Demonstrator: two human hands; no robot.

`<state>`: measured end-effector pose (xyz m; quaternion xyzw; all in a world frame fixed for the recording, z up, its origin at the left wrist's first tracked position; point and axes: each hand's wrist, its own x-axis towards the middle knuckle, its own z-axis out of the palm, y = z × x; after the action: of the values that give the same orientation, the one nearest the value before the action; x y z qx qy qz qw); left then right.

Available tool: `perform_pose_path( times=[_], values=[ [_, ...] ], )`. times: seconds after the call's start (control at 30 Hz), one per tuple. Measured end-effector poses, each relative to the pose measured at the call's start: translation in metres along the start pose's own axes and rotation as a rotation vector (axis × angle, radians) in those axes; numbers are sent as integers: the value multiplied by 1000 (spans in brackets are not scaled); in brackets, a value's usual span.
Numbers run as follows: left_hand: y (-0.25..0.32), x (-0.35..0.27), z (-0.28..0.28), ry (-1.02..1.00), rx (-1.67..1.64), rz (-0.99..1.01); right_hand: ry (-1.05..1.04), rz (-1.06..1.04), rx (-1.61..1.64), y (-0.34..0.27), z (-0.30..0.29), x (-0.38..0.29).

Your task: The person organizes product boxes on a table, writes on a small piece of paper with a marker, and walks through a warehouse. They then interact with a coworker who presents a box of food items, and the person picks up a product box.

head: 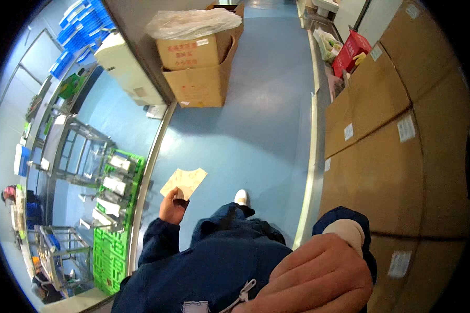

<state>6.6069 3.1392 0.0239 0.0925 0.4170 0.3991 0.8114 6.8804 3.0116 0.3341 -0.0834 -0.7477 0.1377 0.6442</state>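
My left hand [174, 208] grips a flat, pale yellow piece [186, 180] with one curved edge, perhaps paper or card, held out over the blue floor. Large in the lower right, my right hand [317, 279] is raised close to the camera in front of my chest. Its fingers lie together, their tips are cut off by the picture's lower edge, and whether it holds anything is hidden. Beside it, a zipper pull [247, 288] shows on my dark blue jacket [211, 270]. One white shoe [241, 197] stands on the floor below me.
Cardboard cartons [372, 184] are stacked along the right. More cartons [196, 84] under plastic film stand ahead on the left. Beyond a floor sill lie a green plastic pallet [110, 250], metal racks [62, 242] and blue crates [78, 27]. A red box [350, 53] sits ahead on the right.
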Motion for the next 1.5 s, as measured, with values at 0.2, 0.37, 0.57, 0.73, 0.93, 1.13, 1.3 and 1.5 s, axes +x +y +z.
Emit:
perform_pose_path(
  times=[0.2,0.37,0.57,0.73,0.93,1.13,1.3,1.5],
  values=[
    [21,161,249,-271,179,-121,79,4,90,130,-153,38],
    [14,304,411,-417,345,-129,5,-93,-22,250,-299,48],
    [23,485,534,-408,255,-180,-304,270,-61,380,-507,79],
    [81,588,602,-492,331,34,-142,378,-227,553,-625,102],
    [146,755,703,-192,93,69,-234,564,-325,767,-764,82],
    [199,929,874,-428,261,2,-100,838,-663,932,-921,61],
    [201,1056,1033,-774,307,-416,502,1097,-17,1051,-1044,38],
    [142,1247,1195,-915,422,-533,546,1052,600,1209,-1166,63]
  ],
)
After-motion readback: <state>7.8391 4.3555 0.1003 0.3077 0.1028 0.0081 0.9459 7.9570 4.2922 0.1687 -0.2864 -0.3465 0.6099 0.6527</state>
